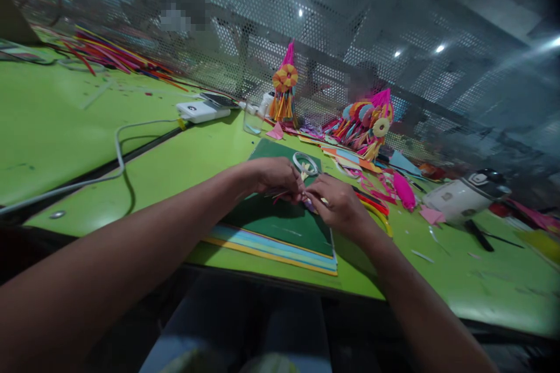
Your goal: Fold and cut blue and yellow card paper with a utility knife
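Note:
Over a stack of coloured paper sheets [284, 227], dark green on top, my two hands meet, fingertips touching. My left hand [282, 180] is closed on a small bundle of thin coloured strips, whose ends poke out beside the fingers. My right hand [335, 198] is closed in a pinch right against the left fingertips; what it pinches is too small to make out. Just beyond the fingers, a white roll of tape [305, 164] lies on the green sheet. Yellow-handled scissors [378, 215] lie partly hidden beside my right hand.
Paper tassel ornaments [286, 84] hang along a mesh partition [245, 41] at the back. A white power bank [201, 111] with a cable and a clear cup [254, 116] stand left of centre. A white bottle-like container [459, 195] lies at right, among paper scraps.

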`<state>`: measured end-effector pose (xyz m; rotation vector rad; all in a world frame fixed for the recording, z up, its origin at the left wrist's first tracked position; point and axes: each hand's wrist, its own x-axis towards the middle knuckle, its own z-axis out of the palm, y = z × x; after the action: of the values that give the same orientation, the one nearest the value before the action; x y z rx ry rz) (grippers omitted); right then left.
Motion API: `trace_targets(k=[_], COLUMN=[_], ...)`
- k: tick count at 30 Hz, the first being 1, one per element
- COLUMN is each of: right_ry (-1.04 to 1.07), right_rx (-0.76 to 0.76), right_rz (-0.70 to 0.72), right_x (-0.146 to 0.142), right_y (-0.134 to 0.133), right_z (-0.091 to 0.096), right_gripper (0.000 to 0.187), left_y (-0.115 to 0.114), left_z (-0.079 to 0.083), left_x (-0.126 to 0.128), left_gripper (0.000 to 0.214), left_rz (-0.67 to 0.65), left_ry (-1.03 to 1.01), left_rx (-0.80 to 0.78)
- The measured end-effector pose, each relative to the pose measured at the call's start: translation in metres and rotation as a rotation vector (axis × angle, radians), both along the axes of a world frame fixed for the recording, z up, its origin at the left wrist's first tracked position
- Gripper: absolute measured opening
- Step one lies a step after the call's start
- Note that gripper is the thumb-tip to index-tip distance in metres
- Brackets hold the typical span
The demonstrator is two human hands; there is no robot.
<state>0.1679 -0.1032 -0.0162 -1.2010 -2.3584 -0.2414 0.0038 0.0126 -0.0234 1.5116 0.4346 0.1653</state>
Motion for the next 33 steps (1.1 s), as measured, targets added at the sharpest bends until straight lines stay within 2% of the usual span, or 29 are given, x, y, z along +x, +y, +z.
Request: trace_targets(k=[4, 13, 20, 26, 33], right_ry=[0.194, 0.676, 0.952, 1.072, 1.024], right_rx=[-0.111, -0.585, -0.772, -0.809, -0.75], right_rz=[0.009, -0.167, -0.23, -0.267, -0.311], right_x=[0.002, 0.003, -0.001, -0.001, 0.0], right_y=[0.002, 0.002, 0.004, 0.007, 0.008], right_z=[0.002, 0.003, 0.004, 0.005, 0.005], right_gripper=[0.014, 0.019, 0.027, 0.03, 0.025], left_y=[-0.006, -0.01, -0.015, -0.015, -0.013], left_z=[0.006, 0.01, 0.015, 0.018, 0.017], left_x=[0.001, 0.001, 0.001, -0.001, -0.003], left_gripper=[0.007, 0.007, 0.014, 0.021, 0.021], left_rz=[0.064, 0.042, 0.092, 0.06, 0.022], left_ry=[0.07, 0.115, 0.125, 0.1, 0.044], left_rx=[0.043, 0.056, 0.03, 0.135, 0.197])
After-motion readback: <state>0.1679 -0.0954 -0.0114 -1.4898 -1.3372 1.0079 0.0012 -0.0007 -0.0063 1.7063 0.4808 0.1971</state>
